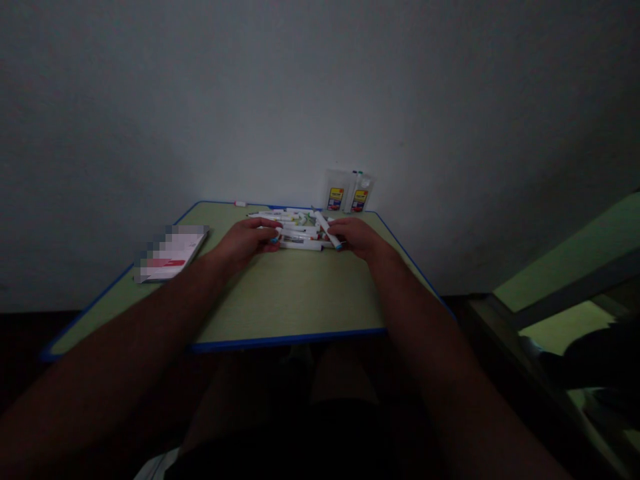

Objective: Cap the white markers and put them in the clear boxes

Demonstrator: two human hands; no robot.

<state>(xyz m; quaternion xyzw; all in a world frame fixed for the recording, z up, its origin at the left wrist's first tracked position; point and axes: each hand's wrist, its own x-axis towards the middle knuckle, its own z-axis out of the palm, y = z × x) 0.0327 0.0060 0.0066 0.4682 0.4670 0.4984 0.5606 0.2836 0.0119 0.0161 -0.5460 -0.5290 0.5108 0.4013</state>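
Observation:
A loose pile of white markers (300, 229) lies near the back of the table, some with coloured ends. My right hand (354, 235) is at the pile's right side, its fingers closed on a white marker (327, 230) with a blue end, held slanting over the others. At the left side, my left hand (250, 240) has thumb and fingers closed around the end of a marker, with a bit of blue showing at the fingertips. The rest of that marker is hard to separate from the pile.
The pale green table (290, 300) has a blue edge and stands against a grey wall. Two clear marker cases (336, 195) with yellow labels lean at the back right, with markers in or beside them. A white and red box or book (173, 255) lies left; a cap-like piece (241, 204) lies behind.

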